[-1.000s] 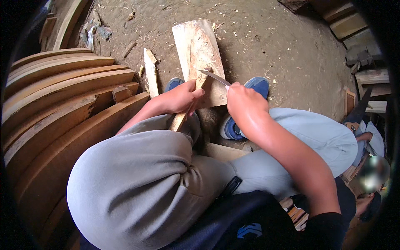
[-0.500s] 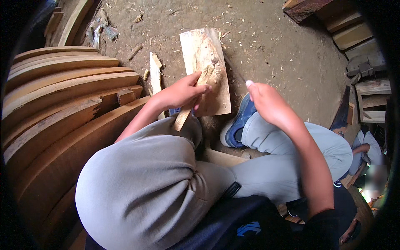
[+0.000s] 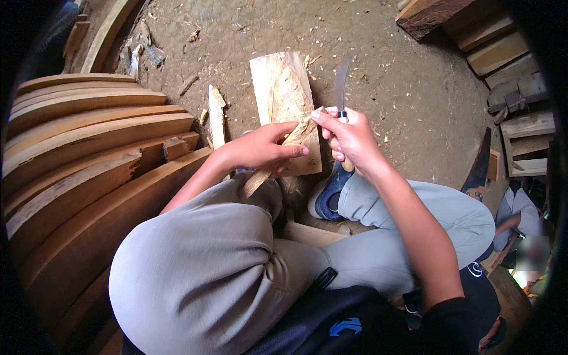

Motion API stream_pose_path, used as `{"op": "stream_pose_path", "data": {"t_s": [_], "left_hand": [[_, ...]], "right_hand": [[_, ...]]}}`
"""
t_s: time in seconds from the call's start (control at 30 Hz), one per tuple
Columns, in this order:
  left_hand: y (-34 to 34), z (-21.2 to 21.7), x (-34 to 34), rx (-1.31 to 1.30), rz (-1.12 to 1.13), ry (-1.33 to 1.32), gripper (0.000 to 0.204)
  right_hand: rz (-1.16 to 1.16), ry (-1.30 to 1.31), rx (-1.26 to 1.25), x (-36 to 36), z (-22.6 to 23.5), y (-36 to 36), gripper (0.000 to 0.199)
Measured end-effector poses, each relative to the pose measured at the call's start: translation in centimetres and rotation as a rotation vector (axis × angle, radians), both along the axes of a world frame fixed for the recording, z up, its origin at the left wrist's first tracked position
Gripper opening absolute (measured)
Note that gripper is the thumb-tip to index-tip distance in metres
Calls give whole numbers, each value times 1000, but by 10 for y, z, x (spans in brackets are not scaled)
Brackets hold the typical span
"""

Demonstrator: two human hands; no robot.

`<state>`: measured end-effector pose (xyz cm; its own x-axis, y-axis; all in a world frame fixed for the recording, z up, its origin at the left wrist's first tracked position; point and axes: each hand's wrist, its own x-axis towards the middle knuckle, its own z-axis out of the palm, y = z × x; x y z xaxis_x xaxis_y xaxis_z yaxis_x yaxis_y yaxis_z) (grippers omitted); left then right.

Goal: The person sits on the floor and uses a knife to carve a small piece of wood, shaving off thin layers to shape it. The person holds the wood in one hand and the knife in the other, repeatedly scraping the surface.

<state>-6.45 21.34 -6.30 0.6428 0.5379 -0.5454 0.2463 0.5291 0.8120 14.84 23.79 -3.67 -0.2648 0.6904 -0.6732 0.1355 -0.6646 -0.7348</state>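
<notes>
My left hand [image 3: 260,147] is closed round a roughly carved stick of pale wood [image 3: 255,183]. Its lower end rests by my left knee; its upper end slants up to the right over a broad wooden slab [image 3: 278,83]. In my right hand [image 3: 358,139] is a knife [image 3: 341,86] with a slightly curved blade, a dark collar and a wooden handle. The blade points up and away, apart from the wood. My right thumb and forefinger touch the stick's upper tip. The left fingers' undersides are hidden.
Curved planks [image 3: 89,136] are stacked along my left. A split strip of wood [image 3: 217,118] and chips lie on the dirt floor [image 3: 408,89]. A handsaw [image 3: 478,163] stands at right, near stacked timber [image 3: 506,53]. Another person [image 3: 518,213] sits at far right.
My right hand has come left to the stick's tip, and the knife blade now stands upright. The stick's upper end has tilted lower and to the right in my left hand.
</notes>
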Motion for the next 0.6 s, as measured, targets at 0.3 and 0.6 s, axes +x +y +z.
{"op": "stream_pose_path", "data": {"t_s": [0.3, 0.6], "left_hand": [[-4, 0, 0, -93, 51, 5, 39], [-15, -23, -7, -131, 27, 72, 40]], "right_hand": [[19, -75, 30, -1, -13, -6, 31], [541, -634, 352, 42, -5, -16, 54]]}}
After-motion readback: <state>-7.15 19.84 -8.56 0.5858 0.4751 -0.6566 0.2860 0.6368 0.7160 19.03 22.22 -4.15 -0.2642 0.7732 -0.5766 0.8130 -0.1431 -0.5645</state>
